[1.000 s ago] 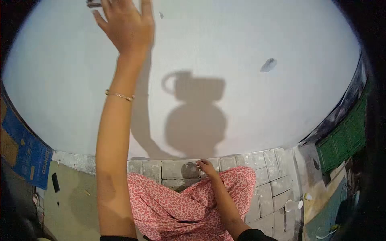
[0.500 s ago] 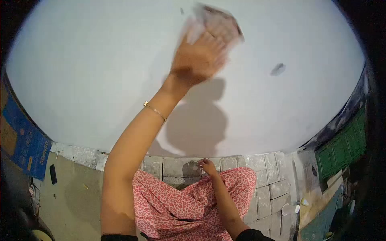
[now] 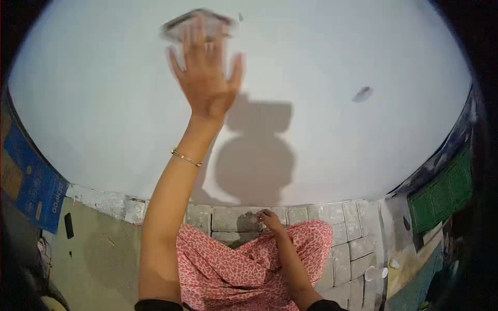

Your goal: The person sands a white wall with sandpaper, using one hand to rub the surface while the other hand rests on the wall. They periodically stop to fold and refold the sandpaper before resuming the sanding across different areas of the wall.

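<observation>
So the left hand is up on the pale wall, palm down, fingers fanned out and pointing upward, thumb sticking out to the right. Under the fingertips there's a thin sheet that looks flat against the wall. It's motion-blurred, so I can't tell if it's cloth or paper. The fingers seem to press on it rather than pinch it.

What's changed: half a second ago that hand was slanted further over to the right, and a second ago it was way off to the left, near the top of the view. Now it's in between and pretty upright, so I'd read it as a side-to-side rub, with the sheet back over the part left of the small dark mark. That mark sits just beside the fingertips. The grey patch is well off to the hand's right, so this stroke isn't touching it.

The right hand hasn't really budged. It's low, below and right of the left one, by the knee of the pink patterned clothing, fingers loosely bent. Can't tell if they're pinching anything.
</observation>
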Available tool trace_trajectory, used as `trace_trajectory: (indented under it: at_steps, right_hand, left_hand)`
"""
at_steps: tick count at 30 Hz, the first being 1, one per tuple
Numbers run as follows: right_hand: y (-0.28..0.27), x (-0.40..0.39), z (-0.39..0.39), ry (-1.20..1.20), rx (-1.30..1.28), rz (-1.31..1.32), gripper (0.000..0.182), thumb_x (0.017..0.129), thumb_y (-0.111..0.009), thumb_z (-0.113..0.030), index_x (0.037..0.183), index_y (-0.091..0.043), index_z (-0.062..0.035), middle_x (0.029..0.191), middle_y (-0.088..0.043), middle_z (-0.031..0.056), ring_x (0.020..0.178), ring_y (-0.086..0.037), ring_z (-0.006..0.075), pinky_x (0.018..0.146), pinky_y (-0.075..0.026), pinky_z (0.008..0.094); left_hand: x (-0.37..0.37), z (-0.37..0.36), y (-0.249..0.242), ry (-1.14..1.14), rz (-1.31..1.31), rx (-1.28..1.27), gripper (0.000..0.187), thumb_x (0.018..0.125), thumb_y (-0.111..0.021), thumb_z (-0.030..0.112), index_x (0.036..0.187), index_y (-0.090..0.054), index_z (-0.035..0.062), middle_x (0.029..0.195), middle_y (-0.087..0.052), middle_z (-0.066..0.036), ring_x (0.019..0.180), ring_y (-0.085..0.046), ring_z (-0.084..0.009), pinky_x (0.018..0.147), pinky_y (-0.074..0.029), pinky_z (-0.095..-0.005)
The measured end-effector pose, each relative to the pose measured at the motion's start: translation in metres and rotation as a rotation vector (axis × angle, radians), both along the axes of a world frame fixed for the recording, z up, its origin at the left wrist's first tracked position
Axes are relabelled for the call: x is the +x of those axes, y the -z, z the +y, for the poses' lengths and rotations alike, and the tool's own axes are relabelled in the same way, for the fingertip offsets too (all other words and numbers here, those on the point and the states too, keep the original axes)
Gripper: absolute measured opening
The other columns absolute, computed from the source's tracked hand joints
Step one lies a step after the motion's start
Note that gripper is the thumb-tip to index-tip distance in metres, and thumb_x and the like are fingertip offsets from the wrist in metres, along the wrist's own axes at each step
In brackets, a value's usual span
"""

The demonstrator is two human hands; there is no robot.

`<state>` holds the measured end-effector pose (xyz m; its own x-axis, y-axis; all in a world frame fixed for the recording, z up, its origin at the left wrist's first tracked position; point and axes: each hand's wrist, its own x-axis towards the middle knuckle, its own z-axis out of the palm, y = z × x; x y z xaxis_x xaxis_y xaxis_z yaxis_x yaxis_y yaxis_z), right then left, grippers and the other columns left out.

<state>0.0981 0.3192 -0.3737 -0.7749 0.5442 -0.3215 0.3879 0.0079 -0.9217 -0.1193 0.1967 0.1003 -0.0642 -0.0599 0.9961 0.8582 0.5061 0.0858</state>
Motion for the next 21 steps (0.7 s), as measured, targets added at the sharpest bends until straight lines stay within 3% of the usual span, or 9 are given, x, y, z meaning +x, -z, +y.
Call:
trace_trajectory:
  at_steps: [2,4,5,9,10,13,17,20,21]
  right_hand:
    - [-0.021,0.003,-0.007,-0.022,-0.077,0.002,0.025,0.090,-0.052,-0.017,0.102,-0.058,0.0046,0.089,-0.062,0.0102,0.074,-0.058,0.0162,0.068,-0.048,0.0294]
    - [0.003,0.002,-0.001,-0.050,0.001,0.046,0.025,0.090,-0.052,-0.017,0.101,-0.058,0.0044,0.089,-0.062,0.0100,0.074,-0.058,0.0158,0.068,-0.048,0.0288]
    - [0.013,0.000,0.004,-0.082,0.075,0.085,0.024,0.090,-0.052,-0.016,0.101,-0.058,0.0041,0.089,-0.062,0.0097,0.074,-0.058,0.0153,0.067,-0.047,0.0283]
    - [-0.010,0.005,0.000,-0.107,-0.070,0.051,0.026,0.091,-0.052,-0.018,0.101,-0.059,0.0043,0.090,-0.062,0.0098,0.077,-0.058,0.0154,0.068,-0.048,0.0294]
    - [-0.009,0.005,-0.003,-0.103,-0.071,0.051,0.026,0.091,-0.052,-0.018,0.101,-0.059,0.0043,0.090,-0.062,0.0098,0.077,-0.058,0.0154,0.068,-0.048,0.0294]
    - [-0.017,0.001,-0.002,-0.094,0.012,-0.010,0.027,0.090,-0.053,-0.019,0.102,-0.059,0.0041,0.090,-0.063,0.0094,0.078,-0.059,0.0155,0.069,-0.047,0.0297]
    - [-0.035,0.004,-0.007,-0.054,0.032,0.016,0.028,0.090,-0.053,-0.020,0.104,-0.058,0.0040,0.089,-0.063,0.0088,0.079,-0.059,0.0157,0.069,-0.047,0.0296]
    - [-0.027,0.007,-0.007,-0.070,-0.026,0.003,0.029,0.090,-0.054,-0.021,0.105,-0.058,0.0041,0.090,-0.063,0.0092,0.081,-0.059,0.0160,0.071,-0.047,0.0299]
    - [-0.022,0.005,-0.003,-0.108,-0.023,-0.005,0.030,0.090,-0.054,-0.021,0.106,-0.058,0.0041,0.091,-0.064,0.0095,0.082,-0.059,0.0162,0.072,-0.048,0.0300]
  left_hand:
    - [0.002,0.008,0.017,0.017,-0.016,0.070,0.057,0.083,-0.051,0.043,0.134,-0.039,0.0217,0.145,-0.028,-0.005,0.135,-0.022,-0.0246,0.107,-0.009,-0.0544]
    - [0.015,0.007,0.050,0.111,0.069,-0.461,0.061,0.083,-0.053,0.039,0.135,-0.036,0.0138,0.146,-0.024,-0.013,0.134,-0.021,-0.0306,0.105,-0.010,-0.0577]
    - [0.013,0.011,0.056,-0.029,0.367,-0.514,0.060,0.084,-0.051,0.040,0.135,-0.035,0.0139,0.146,-0.022,-0.013,0.136,-0.016,-0.0319,0.106,-0.006,-0.0584]
    - [-0.013,-0.014,0.049,0.004,-0.081,0.067,0.058,0.086,-0.048,0.046,0.137,-0.037,0.0204,0.147,-0.023,-0.013,0.137,-0.017,-0.0308,0.106,-0.004,-0.0581]
    - [-0.011,-0.012,0.058,0.008,-0.080,0.066,0.058,0.086,-0.048,0.046,0.137,-0.037,0.0204,0.147,-0.023,-0.013,0.137,-0.017,-0.0308,0.106,-0.004,-0.0581]
    - [0.005,-0.013,0.079,-0.004,0.232,-0.494,0.059,0.087,-0.048,0.046,0.138,-0.034,0.0203,0.148,-0.020,-0.014,0.137,-0.016,-0.0303,0.107,-0.006,-0.0575]
    - [-0.020,-0.037,0.072,-0.056,-0.069,-0.070,0.060,0.087,-0.047,0.047,0.139,-0.033,0.0210,0.148,-0.022,-0.010,0.137,-0.017,-0.0305,0.104,-0.009,-0.0599]
    - [-0.007,-0.024,0.101,-0.015,-0.056,-0.103,0.065,0.088,-0.045,0.050,0.140,-0.031,0.0132,0.148,-0.019,-0.011,0.137,-0.014,-0.0314,0.105,-0.004,-0.0602]
    - [0.009,-0.024,0.119,0.063,-0.088,-0.379,0.064,0.087,-0.045,0.051,0.139,-0.033,0.0142,0.148,-0.019,-0.010,0.137,-0.014,-0.0311,0.104,-0.002,-0.0616]
